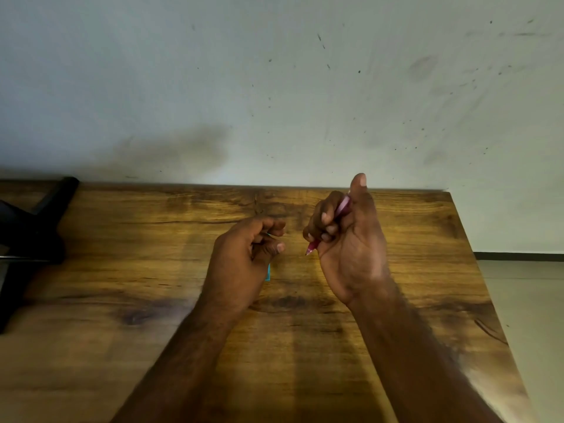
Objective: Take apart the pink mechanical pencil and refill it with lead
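My right hand [345, 242] is raised above the wooden table [122, 254], fingers curled around the pink mechanical pencil [342, 206]. The pencil is tilted, its tip pointing down and left below the fist, its upper end beside my raised thumb. My left hand [244, 257] hovers just left of it, fingers curled with thumb and fingertips pinched together. A teal object [268, 272], seemingly a lead case, shows below that hand's fingers and a teal sliver shows between them; I cannot tell whether the hand holds it or it lies on the table.
A black stand or chair base [33, 227] occupies the table's far left. A pale wall rises right behind the table's back edge. The table's right edge drops to a tiled floor [531, 315].
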`<state>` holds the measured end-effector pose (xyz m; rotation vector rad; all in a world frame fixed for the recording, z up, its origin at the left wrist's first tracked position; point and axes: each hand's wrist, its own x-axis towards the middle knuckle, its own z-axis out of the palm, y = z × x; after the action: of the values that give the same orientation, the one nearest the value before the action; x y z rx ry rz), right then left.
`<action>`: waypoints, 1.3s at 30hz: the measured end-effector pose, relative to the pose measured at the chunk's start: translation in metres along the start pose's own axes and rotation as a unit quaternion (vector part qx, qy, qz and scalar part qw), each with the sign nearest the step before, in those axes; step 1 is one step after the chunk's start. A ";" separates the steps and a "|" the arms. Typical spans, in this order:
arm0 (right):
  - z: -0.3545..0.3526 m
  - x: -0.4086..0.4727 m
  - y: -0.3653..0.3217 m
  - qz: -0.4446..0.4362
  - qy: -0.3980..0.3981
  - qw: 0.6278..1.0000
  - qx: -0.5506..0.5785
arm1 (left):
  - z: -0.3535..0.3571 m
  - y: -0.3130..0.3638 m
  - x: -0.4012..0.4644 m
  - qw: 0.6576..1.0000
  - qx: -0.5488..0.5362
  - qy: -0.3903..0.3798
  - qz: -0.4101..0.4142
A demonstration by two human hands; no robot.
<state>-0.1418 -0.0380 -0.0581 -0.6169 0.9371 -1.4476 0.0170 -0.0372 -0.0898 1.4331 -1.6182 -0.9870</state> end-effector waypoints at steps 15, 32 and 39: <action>-0.001 0.000 -0.001 -0.012 0.007 1.000 -0.022 | 0.000 0.003 0.000 1.000 0.010 0.001 0.000; -0.006 0.004 -0.001 0.064 0.046 0.982 0.170 | 0.001 -0.002 0.001 1.000 0.013 -0.001 0.015; -0.011 0.006 0.005 0.083 0.063 0.968 0.230 | 0.002 -0.003 0.002 0.999 0.024 0.001 0.022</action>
<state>-0.1484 -0.0417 -0.0692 -0.1016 0.6944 -1.4964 0.0167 -0.0389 -0.0936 1.4238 -1.6752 -0.9256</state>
